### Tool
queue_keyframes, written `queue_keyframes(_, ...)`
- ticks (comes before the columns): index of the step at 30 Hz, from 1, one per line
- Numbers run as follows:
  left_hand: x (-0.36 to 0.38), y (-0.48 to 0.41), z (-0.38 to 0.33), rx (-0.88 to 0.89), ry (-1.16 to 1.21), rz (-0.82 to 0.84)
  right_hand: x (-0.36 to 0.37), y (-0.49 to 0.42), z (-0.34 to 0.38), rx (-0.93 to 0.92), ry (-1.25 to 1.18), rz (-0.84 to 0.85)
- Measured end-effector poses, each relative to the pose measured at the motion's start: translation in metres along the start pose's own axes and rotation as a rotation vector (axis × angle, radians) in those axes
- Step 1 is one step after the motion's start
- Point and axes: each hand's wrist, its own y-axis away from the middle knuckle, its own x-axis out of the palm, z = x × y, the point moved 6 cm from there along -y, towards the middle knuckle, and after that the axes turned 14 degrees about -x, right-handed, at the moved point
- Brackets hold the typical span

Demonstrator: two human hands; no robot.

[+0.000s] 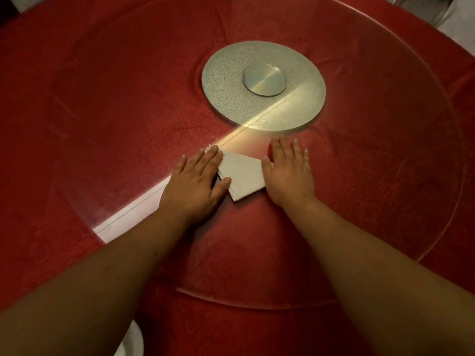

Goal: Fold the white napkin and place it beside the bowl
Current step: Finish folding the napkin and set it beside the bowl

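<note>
The white napkin (pixel 243 174) lies folded into a small layered packet on the glass turntable, in the middle of the view. My left hand (pixel 198 179) lies flat on its left edge, fingers spread, thumb resting on the paper. My right hand (pixel 289 170) lies flat at its right edge, palm down, thumb touching the napkin's corner. Neither hand grips it. A white curved object (pixel 132 340), perhaps the bowl's rim, shows at the bottom edge under my left forearm; I cannot tell for sure.
A round glass turntable (pixel 437 201) covers a table with a red patterned cloth (pixel 30 253). Its silver glittery hub (pixel 263 86) sits just beyond the hands. A bright strip of reflected light (pixel 133 214) runs diagonally across the glass.
</note>
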Motion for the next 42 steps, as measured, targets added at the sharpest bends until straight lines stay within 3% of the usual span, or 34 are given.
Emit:
queue_keyframes(5,-0.002,0.003,-0.005,-0.015,-0.010,-0.022,-0.012,0.011,-0.006,0.059,-0.011,-0.132)
queue_keyframes(11,0.000,0.004,-0.009,-0.028,-0.012,-0.027,-0.011,0.016,-0.008,0.101,-0.035,-0.127)
queue_keyframes(18,-0.018,0.004,-0.021,-0.059,-0.008,-0.094,-0.022,0.039,-0.023,0.259,-0.100,-0.320)
queue_keyframes(23,-0.041,-0.008,-0.035,-0.108,-0.096,-0.045,-0.025,0.040,-0.024,0.280,-0.086,-0.267)
queue_keyframes(28,-0.038,0.004,-0.023,-0.397,0.123,0.164,-0.029,0.025,-0.025,0.337,-0.130,-0.172)
queue_keyframes(36,-0.026,0.057,-0.023,-0.515,0.118,0.257,-0.031,0.018,-0.001,0.218,-0.256,-0.066)
queue_keyframes(42,-0.014,0.151,-0.030,-0.544,0.207,0.339,-0.030,0.065,0.026,0.149,-0.318,-0.009)
